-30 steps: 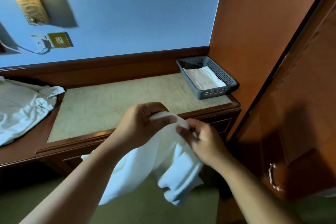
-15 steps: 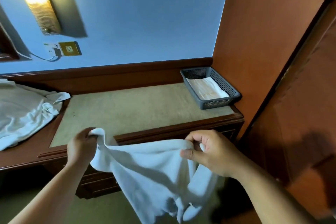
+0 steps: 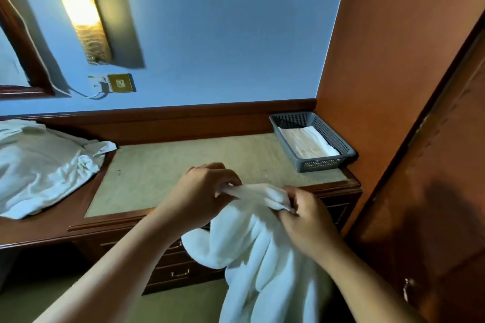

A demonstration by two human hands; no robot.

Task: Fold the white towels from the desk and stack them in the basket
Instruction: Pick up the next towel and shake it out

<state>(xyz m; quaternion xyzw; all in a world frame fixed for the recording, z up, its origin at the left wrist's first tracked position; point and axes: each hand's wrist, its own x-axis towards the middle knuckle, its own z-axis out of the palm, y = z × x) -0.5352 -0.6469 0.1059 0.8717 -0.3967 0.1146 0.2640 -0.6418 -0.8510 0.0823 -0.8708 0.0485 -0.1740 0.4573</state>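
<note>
A white towel (image 3: 259,249) hangs in front of the desk's front edge, bunched at its top. My left hand (image 3: 202,191) pinches the towel's upper edge, and my right hand (image 3: 307,217) grips the same edge close beside it. The rest of the cloth drops toward the floor. On the desk (image 3: 168,173) at the far right stands a grey mesh basket (image 3: 328,162) with a folded white towel (image 3: 307,141) lying flat inside. A heap of unfolded white towels (image 3: 39,165) lies on the desk's left end.
A wooden cabinet wall (image 3: 380,60) rises right of the basket, with a door (image 3: 433,217) nearer me. Desk drawers (image 3: 178,273) sit below the front edge. A wall lamp (image 3: 81,10) and a socket (image 3: 120,82) are on the blue wall.
My hands, spread apart with the towel stretched between them half a second ago, have come together above the desk's edge. The towel now hangs doubled from them.
</note>
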